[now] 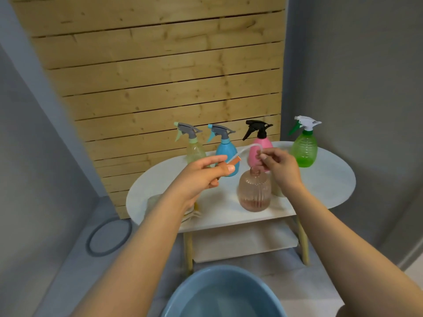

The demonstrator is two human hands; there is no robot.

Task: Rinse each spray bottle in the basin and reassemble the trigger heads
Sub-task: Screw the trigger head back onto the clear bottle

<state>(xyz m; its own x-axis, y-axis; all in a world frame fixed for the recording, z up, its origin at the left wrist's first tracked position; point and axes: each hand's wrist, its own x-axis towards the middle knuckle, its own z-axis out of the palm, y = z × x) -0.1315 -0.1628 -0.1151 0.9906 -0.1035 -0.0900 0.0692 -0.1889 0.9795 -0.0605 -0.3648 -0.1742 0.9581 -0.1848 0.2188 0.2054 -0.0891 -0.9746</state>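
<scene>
Over the white oval worktop [325, 179], my left hand [201, 177] grips a copper-coloured trigger head [74, 161] with fingers curled round it, while my right hand [278, 167] pinches the free end of its clear, curving dip tube [246, 149] just above the open neck of the ribbed pink glass bottle [254, 191]. Behind stand four assembled spray bottles, pale yellow [194, 149], blue [226, 154], pink [261, 145] and green [304, 149], and the blue plastic basin [183, 291] holding water sits below, nearest me.

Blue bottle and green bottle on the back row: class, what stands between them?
The head view shows the pink bottle with its black trigger head standing between the blue bottle and the green bottle on the table.
</scene>
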